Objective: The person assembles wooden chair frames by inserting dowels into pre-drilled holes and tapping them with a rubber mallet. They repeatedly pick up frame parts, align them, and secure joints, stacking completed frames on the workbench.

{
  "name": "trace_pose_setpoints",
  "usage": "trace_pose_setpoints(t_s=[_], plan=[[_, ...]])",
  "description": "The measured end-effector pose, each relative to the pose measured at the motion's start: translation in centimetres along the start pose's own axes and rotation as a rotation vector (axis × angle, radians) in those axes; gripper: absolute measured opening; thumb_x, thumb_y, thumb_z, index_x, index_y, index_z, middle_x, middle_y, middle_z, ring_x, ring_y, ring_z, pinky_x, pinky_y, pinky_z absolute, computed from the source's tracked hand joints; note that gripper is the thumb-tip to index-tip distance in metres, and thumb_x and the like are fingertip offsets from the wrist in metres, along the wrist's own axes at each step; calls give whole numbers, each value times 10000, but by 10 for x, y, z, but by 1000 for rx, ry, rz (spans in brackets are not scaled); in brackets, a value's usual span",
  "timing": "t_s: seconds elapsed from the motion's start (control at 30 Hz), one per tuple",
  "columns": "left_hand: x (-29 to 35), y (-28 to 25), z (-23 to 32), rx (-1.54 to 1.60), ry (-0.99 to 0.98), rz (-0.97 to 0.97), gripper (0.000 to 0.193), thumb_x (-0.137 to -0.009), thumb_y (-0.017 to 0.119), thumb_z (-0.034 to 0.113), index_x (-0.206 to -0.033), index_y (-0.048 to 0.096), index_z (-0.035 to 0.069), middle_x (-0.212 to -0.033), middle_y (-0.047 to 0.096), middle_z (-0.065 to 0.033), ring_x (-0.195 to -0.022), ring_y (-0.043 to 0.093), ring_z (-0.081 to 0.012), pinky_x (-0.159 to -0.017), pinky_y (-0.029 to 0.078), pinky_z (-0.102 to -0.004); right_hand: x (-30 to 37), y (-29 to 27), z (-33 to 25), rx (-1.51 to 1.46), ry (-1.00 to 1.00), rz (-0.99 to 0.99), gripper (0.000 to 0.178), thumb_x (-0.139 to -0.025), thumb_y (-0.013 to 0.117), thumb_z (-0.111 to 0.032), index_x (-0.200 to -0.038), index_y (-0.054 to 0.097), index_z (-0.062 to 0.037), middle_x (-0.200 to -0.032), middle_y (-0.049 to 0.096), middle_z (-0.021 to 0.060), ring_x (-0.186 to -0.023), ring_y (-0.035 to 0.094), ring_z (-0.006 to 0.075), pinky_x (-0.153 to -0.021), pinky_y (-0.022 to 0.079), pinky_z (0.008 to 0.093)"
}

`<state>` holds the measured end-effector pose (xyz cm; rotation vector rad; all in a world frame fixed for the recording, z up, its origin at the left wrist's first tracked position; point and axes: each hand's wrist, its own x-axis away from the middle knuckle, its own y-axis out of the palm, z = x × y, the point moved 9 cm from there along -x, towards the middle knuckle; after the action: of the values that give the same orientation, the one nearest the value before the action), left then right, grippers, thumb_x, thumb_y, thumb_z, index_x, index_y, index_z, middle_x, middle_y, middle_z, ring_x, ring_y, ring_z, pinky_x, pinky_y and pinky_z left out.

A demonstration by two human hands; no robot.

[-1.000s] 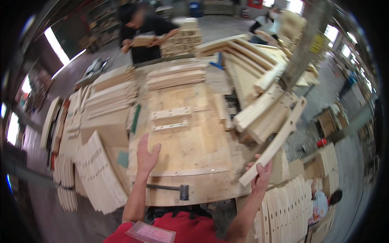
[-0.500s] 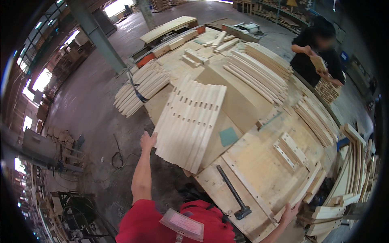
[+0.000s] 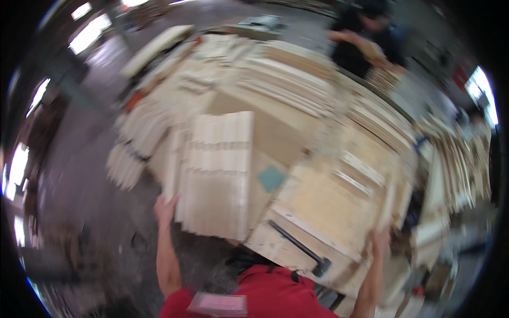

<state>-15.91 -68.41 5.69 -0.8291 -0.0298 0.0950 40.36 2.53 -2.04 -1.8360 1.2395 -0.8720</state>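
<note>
My left hand (image 3: 166, 209) is closed around the near end of a pale wooden slat (image 3: 173, 164). A narrow gap parts that slat from a row of mortised slats (image 3: 218, 180) lying side by side on the table. My right hand (image 3: 379, 239) is at the table's right side, against or just beside the near end of a wooden strip (image 3: 386, 209); blur hides its fingers. Between my arms, a black hammer (image 3: 299, 246) lies across the near part of the table, its head toward me. Two short drilled wooden pieces (image 3: 358, 174) lie on the board ahead of my right hand.
A strapped slat bundle (image 3: 132, 143) overhangs the left edge. Slat stacks (image 3: 289, 79) line the far side, with more strips (image 3: 379, 119) at the right. A green square (image 3: 271, 179) lies mid-table. A co-worker (image 3: 366, 40) stands beyond; curved wooden parts (image 3: 450, 159) stand at the right.
One slat has come away from the left of the row, with my left hand on its end. The row now lies straighter. My right hand has moved forward along the table's right side.
</note>
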Motion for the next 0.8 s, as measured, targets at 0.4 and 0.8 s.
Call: trace_pose_setpoints(t_s=[0.4, 0.8], plan=[[212, 282, 276, 772, 326, -644, 778, -939, 679, 85, -1575, 257, -67, -1539, 413, -221, -1379, 448, -276, -1130, 402, -401, -62, -34, 78, 209, 90, 203, 687, -858, 674, -333, -1435, 474, -18, -1307, 581, 267, -1208, 562, 457, -992, 476, 531], [244, 479, 394, -119, 696, -637, 866, -906, 695, 339, -1591, 281, 10, -1337, 608, -270, -1210, 602, -429, -1012, 484, -487, -69, -60, 76, 223, 192, 376, 684, -859, 680, -282, -1444, 465, 2, -1289, 577, 248, -1149, 586, 445, -947, 482, 553]])
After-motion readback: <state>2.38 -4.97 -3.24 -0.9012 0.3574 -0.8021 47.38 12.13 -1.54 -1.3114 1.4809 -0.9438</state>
